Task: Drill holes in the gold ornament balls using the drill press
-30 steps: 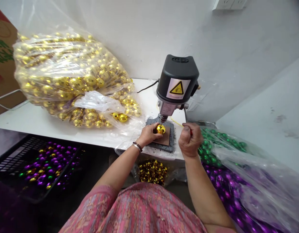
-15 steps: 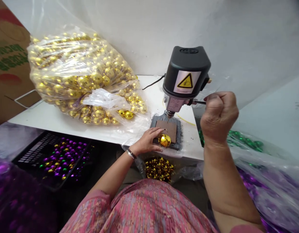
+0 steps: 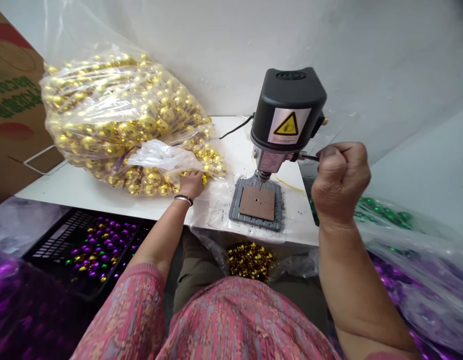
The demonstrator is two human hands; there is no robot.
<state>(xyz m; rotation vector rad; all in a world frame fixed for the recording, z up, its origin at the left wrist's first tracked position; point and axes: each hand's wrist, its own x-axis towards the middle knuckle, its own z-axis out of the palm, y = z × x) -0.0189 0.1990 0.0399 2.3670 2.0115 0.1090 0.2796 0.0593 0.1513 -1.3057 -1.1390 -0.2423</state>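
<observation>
My left hand (image 3: 191,185) reaches into the mouth of a clear plastic bag (image 3: 161,155) full of shiny gold balls (image 3: 152,176). Its fingertips are among the balls, partly hidden, so I cannot make out whether they grip one. My right hand (image 3: 340,172) is closed in a fist around the lever (image 3: 309,157) of a small black drill press (image 3: 291,107). Under the drill's chuck (image 3: 264,175), a brown square pad (image 3: 258,201) with a small hole lies on the grey base plate (image 3: 236,210); no ball sits on it.
Below the white table (image 3: 216,202) edge, an open bag holds gold balls (image 3: 250,260). A black crate (image 3: 62,240) of mixed balls stands lower left, beside a cardboard box (image 3: 13,100). Bags of green (image 3: 385,212) and purple balls (image 3: 389,280) lie right. Dark shavings surround the base.
My left hand has moved left from the pad to the bag of gold balls. The gold ball it held on the pad is gone from there. My right hand stays on the lever.
</observation>
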